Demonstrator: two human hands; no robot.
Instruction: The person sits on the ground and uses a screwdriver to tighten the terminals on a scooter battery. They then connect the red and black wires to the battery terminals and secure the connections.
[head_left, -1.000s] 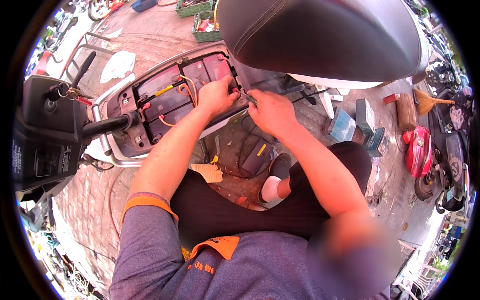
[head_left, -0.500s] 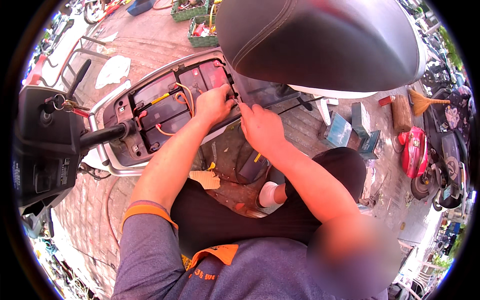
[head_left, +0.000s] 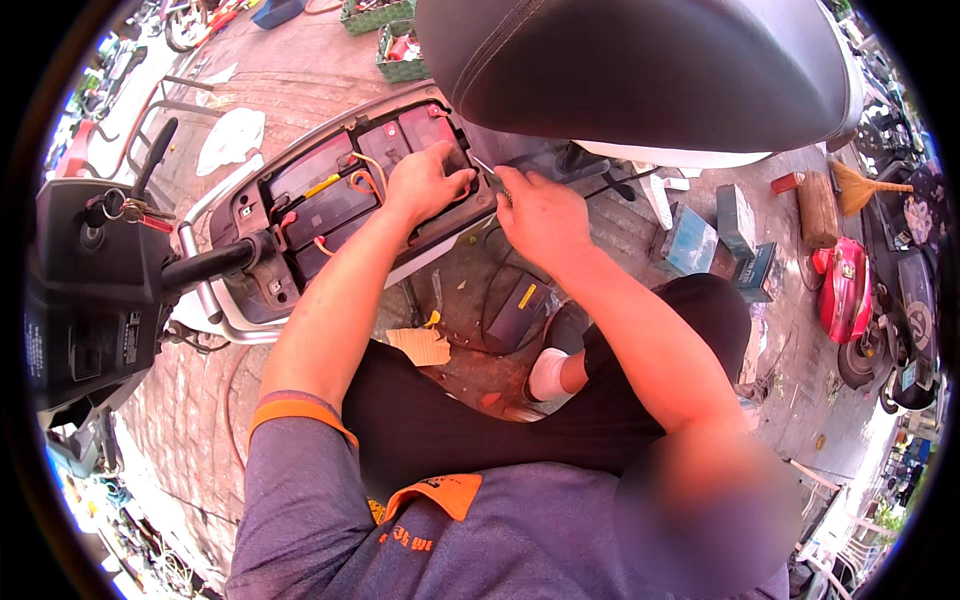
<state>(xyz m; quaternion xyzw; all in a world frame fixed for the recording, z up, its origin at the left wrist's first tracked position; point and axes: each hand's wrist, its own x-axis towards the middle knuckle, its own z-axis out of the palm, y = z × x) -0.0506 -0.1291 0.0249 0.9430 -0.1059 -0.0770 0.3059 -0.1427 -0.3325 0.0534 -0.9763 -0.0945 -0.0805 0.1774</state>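
My left hand [head_left: 428,186] is over the right end of the scooter's open battery compartment [head_left: 262,212], fingers curled and thumb bent in. What it pinches, if anything, is hidden. Just to its right, my right hand [head_left: 545,215] is closed on a thin metal tool [head_left: 484,168]. The shaft points up and left toward the compartment's edge; the tool's kind is unclear. Inside sit several dark batteries [head_left: 318,172] with red terminal covers. A yellow-wrapped cable [head_left: 322,187] and orange wires [head_left: 364,182] run across them.
The raised black seat [head_left: 640,75] stands beyond my right hand. Handlebars with keys [head_left: 130,210] are at left. A loose battery [head_left: 518,312] and cardboard [head_left: 420,346] lie below the scooter. Boxes [head_left: 688,242], a log [head_left: 818,208] and a broom [head_left: 866,190] are at right.
My right hand has drawn a little to the right, away from my left hand, baring more of the metal tool. My left hand stays at the compartment's right end. The whole view has shifted slightly.
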